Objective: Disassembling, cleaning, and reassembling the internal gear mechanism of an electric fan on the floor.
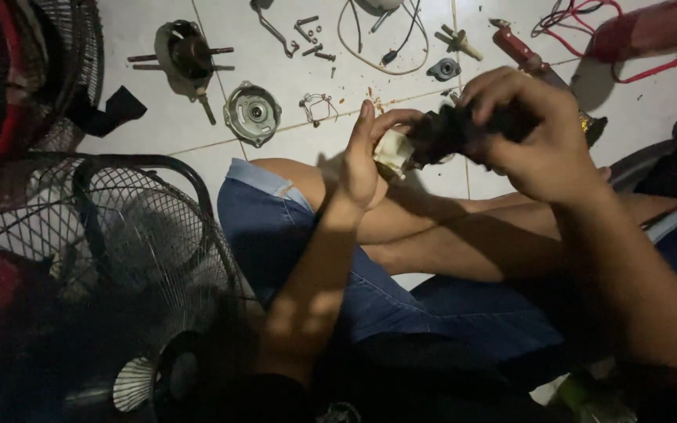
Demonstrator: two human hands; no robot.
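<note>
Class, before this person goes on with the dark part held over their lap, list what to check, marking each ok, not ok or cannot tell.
1. Left hand steadies the cream end of the dark part: ok.
2. Right hand has a closed grip over the part: ok.
3. Loose screws lie apart on the tiled floor: ok.
4. Round metal cover lies within sight: ok.
5. Lighting enough for fine detail: not ok, dim.
6. Wires unplugged: cannot tell.

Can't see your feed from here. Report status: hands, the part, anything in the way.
Left hand and right hand both grip the dark motor part, white end leftward. Held above crossed legs. Motor housing, screws, wires on floor beyond; nothing blocking.
</note>
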